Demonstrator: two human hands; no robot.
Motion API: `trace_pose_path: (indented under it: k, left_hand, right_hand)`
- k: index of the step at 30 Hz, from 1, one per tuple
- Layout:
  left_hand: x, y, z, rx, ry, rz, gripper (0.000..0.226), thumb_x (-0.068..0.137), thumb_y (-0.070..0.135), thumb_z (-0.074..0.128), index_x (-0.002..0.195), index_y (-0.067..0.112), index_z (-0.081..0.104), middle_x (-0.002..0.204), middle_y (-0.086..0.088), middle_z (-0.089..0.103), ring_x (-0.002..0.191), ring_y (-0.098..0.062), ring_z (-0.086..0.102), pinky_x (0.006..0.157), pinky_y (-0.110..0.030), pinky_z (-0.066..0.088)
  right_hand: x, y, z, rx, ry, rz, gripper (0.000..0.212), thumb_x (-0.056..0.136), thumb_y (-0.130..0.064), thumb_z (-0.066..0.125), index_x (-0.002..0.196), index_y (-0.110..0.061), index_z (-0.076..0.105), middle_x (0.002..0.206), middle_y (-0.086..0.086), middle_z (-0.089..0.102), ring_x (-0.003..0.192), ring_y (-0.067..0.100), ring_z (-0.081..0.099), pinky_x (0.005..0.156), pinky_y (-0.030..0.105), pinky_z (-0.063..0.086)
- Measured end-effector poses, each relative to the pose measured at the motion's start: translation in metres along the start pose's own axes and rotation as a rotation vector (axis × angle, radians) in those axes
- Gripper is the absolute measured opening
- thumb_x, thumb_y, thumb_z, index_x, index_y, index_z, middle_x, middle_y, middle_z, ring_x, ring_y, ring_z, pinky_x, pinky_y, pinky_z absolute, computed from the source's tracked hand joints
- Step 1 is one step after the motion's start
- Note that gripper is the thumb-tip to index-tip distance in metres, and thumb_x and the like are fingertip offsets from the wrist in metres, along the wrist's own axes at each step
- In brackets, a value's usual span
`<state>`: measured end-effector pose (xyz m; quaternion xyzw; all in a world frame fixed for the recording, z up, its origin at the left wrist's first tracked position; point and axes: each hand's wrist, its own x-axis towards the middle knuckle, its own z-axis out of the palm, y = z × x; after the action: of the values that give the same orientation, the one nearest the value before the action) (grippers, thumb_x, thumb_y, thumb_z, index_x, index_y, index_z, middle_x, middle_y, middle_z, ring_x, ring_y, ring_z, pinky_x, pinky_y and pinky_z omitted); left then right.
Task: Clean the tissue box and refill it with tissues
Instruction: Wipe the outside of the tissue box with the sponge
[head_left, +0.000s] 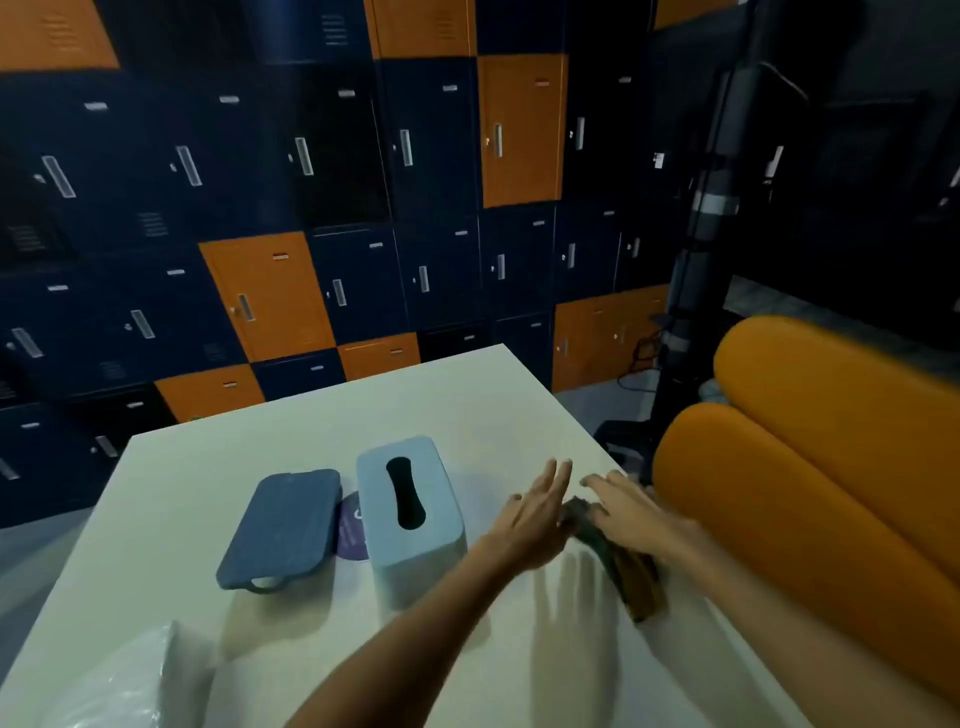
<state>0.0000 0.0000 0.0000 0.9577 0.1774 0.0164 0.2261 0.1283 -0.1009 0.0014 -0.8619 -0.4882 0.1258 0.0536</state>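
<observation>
Both flat: left hand (535, 512) straight-fingered beside cloth (626, 569), right hand (631, 512) pressing it, probably ungripped. Bunch cloth into firm pad, then wipe box (410, 519) top, slot edges.

Dim room, with the pale bench as the one bright patch.

Light falls from above and ahead: the white bench (467, 410) glows softly, while the lockers (363, 156) sink to near black toward the top and right. The tissue box (410, 525) and blue lid (280, 525) cast soft shadows toward the viewer, and a faint finger-shaped shadow lies below the left hand (535, 514). It and the right hand (628, 512) look slightly smeared. Locker lines bow and lean at the edges. The plastic pack (119, 686) is out of focus, with a dull sheen.
</observation>
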Motion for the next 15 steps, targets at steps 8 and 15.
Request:
trace_pose_path:
  k: [8, 15]
  left_hand:
    - [-0.012, 0.001, 0.022, -0.135, 0.071, -0.048, 0.039, 0.098, 0.02, 0.049, 0.137, 0.014, 0.045, 0.133, -0.01, 0.056, 0.114, -0.025, 0.056, 0.093, -0.036, 0.05]
    - [-0.021, -0.003, 0.012, -0.337, 0.042, -0.169, 0.036, 0.1, 0.029, 0.046, 0.125, 0.005, 0.057, 0.122, -0.013, 0.063, 0.104, -0.025, 0.063, 0.089, -0.034, 0.051]
  right_hand:
    - [-0.015, 0.002, 0.029, -0.035, -0.065, 0.093, 0.045, 0.093, -0.038, 0.054, 0.132, -0.019, 0.041, 0.125, 0.01, 0.046, 0.114, 0.026, 0.047, 0.093, 0.038, 0.046]
    - [-0.016, -0.003, 0.035, 0.073, 0.002, 0.166, 0.018, 0.09, -0.019, 0.057, 0.106, -0.012, 0.054, 0.108, 0.009, 0.052, 0.096, 0.022, 0.056, 0.07, 0.027, 0.046]
